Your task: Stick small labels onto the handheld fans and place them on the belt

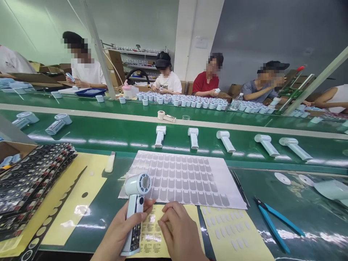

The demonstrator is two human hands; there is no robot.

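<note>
My left hand [119,228] is wrapped round the handle of a pale blue handheld fan [135,214], held tilted with its round head up. Part of the handle is dark and looks like an exposed circuit board. Close by on the right, my right hand [181,230] has its fingers curled together over a yellow sheet of printed labels [152,237]; whatever they pinch, if anything, is hidden. Beyond both hands lies a white sheet with rows of grey stickers [176,177]. A second yellow sheet with small pale stickers [231,228] is right of my right hand.
Blue-handled nippers [280,221] and tweezers [240,188] lie on the right. Stacked dark printed panels [32,181] fill the left side. Several fans [193,138] lie along the green conveyor [176,139]. Across it, several people sit behind rows of small pale blue parts [185,101].
</note>
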